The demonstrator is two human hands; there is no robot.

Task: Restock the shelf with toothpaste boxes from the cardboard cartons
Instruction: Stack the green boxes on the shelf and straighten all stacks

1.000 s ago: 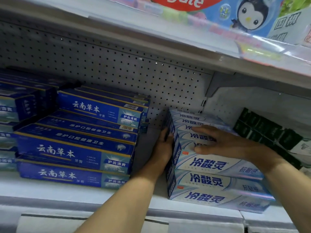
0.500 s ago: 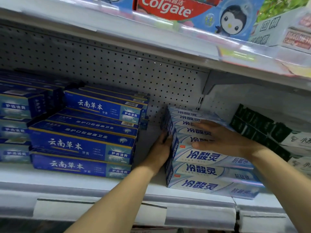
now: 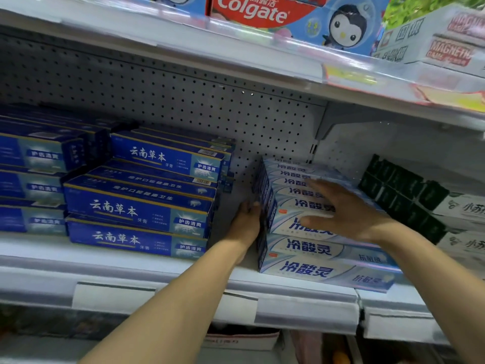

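A stack of pale blue-white toothpaste boxes (image 3: 309, 269) stands on the white shelf (image 3: 162, 271), right of centre. My left hand (image 3: 246, 222) presses flat against the stack's left end. My right hand (image 3: 341, 211) lies spread over the top front box, fingers straight, palm down. Left of the gap sits a pile of dark blue toothpaste boxes (image 3: 136, 211). No cardboard carton shows clearly in view.
More dark blue boxes (image 3: 34, 185) fill the far left. Dark green boxes (image 3: 404, 195) and white ones (image 3: 462, 224) crowd the right. The upper shelf (image 3: 236, 43) carries Colgate boxes (image 3: 252, 11). A perforated back panel (image 3: 183, 101) closes the rear.
The view has tilted up and shifted slightly. My right hand has slid a little toward the front of the pale stack, fingers spreading. My left hand stays at the stack's left end.
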